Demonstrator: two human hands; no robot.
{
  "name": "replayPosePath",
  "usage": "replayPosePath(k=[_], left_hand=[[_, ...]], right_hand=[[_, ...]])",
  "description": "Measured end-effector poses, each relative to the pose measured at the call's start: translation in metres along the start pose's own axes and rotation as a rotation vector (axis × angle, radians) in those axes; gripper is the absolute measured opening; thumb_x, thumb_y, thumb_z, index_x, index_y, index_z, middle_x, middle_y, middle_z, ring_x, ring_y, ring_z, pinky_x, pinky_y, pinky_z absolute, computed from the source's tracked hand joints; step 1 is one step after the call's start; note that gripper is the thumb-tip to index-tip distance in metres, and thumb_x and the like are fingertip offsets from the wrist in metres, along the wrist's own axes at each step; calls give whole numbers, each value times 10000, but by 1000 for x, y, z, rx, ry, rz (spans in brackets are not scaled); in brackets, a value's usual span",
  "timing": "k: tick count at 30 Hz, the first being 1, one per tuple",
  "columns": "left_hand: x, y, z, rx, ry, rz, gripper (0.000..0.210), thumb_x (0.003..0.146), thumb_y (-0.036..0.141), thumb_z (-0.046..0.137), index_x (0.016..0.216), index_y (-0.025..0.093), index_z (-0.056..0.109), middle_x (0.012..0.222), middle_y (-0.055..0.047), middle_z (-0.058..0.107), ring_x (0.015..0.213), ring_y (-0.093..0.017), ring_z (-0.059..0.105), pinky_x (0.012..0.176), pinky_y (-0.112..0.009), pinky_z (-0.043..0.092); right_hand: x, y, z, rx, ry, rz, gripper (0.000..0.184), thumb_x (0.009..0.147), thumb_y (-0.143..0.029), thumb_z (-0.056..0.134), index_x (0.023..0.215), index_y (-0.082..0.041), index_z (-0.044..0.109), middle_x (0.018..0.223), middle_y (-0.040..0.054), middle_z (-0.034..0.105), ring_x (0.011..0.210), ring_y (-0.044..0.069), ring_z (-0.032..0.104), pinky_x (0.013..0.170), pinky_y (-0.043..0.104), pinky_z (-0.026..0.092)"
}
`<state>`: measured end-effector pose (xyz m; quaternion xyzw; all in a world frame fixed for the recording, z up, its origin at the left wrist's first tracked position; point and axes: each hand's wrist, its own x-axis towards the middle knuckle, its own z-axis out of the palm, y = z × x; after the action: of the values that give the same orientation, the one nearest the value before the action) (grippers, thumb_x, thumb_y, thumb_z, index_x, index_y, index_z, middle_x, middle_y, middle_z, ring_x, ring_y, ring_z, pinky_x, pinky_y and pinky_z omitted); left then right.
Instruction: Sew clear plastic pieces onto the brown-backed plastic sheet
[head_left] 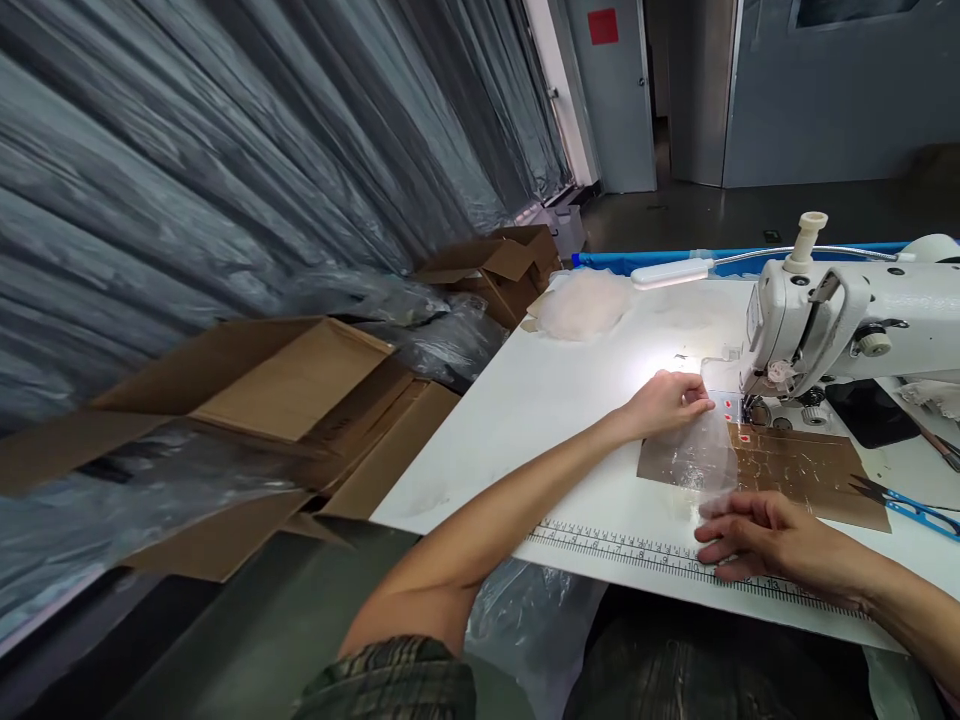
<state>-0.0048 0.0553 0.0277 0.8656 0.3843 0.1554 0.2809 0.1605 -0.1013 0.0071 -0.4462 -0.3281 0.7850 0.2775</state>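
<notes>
A piece of sheer white fabric [701,462] lies at the front of the white sewing machine [840,310], partly over a brown taped sheet [810,470]. My left hand [666,405] pinches the fabric's upper left part with thumb and fingertips, just left of the needle area. At its lower end, my right hand [772,540] has curled fingers around the fabric's edge, above the printed ruler strip [637,553]; the thumb is mostly hidden. Small red marks [728,404] show beside the presser foot.
Blue-handled thread snips [919,512] and a black phone-like slab [870,412] lie at the right. A pale fabric pile [586,303] sits at the table's far left corner. Open cardboard boxes [292,380] with plastic stand left of the table, by a grey curtain [225,170].
</notes>
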Motion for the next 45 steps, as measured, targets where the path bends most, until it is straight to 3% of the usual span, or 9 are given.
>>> replayPosePath(k=[4, 9, 12, 15, 19, 29, 32, 36, 45], left_hand=[[9, -9, 3, 337, 69, 37, 168, 891, 329, 657, 957, 175, 646, 895, -32, 692, 807, -179, 642, 606, -248, 425], [-6, -20, -2, 509, 247, 369, 140, 955, 286, 556, 971, 170, 633, 1074, -84, 678, 912, -197, 640, 727, -317, 489], [-29, -19, -4, 310, 116, 612, 225, 982, 311, 498, 904, 168, 652, 899, -47, 702, 773, -151, 638, 684, -299, 505], [-52, -17, -1, 114, -64, 724, 279, 930, 421, 609, 963, 154, 681, 952, -68, 714, 838, -156, 657, 741, -304, 539], [-64, -18, 8, 136, -21, 722, 198, 968, 301, 584, 889, 170, 708, 951, -68, 728, 806, -143, 657, 735, -300, 549], [-39, -7, 21, 125, 530, 588, 216, 1035, 285, 450, 953, 136, 583, 757, -3, 713, 589, -66, 657, 499, -151, 534], [-39, -10, 35, 198, 494, 725, 172, 1033, 232, 431, 1000, 142, 573, 836, -18, 749, 644, -86, 692, 594, -200, 586], [-44, -16, 45, 298, 265, 876, 181, 1007, 153, 417, 984, 159, 596, 959, -36, 761, 806, -109, 722, 719, -245, 600], [-50, -8, 37, 306, 150, 833, 193, 963, 254, 524, 865, 174, 670, 970, -55, 747, 870, -146, 688, 804, -323, 566]], right_hand=[[-11, -5, -30, -360, 29, -85, 465, 774, -563, 710, 1027, -173, 696, 936, 94, 746, 810, 204, 723, 747, 364, 618], [-13, -28, -63, -891, 282, -412, 427, 907, -500, 512, 1122, -179, 694, 978, 118, 749, 825, 234, 712, 726, 382, 598], [-5, -38, -66, -1163, 404, -671, 362, 954, -373, 427, 1113, -196, 699, 972, 112, 740, 840, 235, 703, 756, 391, 577], [8, -37, -62, -1370, 354, -852, 359, 965, -262, 393, 1184, -191, 669, 997, 116, 710, 857, 218, 683, 766, 371, 564], [22, -22, -63, -1591, 300, -955, 353, 916, -186, 454, 1193, -219, 669, 1101, 129, 650, 983, 252, 633, 814, 423, 551], [17, -10, -46, -1598, 370, -1006, 394, 898, -122, 457, 1252, -176, 621, 1187, 150, 613, 1099, 285, 555, 901, 481, 541], [11, -4, -31, -1640, 244, -963, 438, 877, -89, 444, 1275, -173, 606, 1214, 142, 645, 1061, 292, 572, 851, 497, 546], [4, 2, -25, -1607, 187, -942, 397, 872, -98, 441, 1214, -158, 634, 1193, 140, 682, 1080, 304, 595, 839, 508, 535], [-9, -4, -37, -1357, 138, -1031, 253, 896, -111, 450, 919, -192, 688, 986, 91, 739, 1009, 238, 659, 839, 430, 559]])
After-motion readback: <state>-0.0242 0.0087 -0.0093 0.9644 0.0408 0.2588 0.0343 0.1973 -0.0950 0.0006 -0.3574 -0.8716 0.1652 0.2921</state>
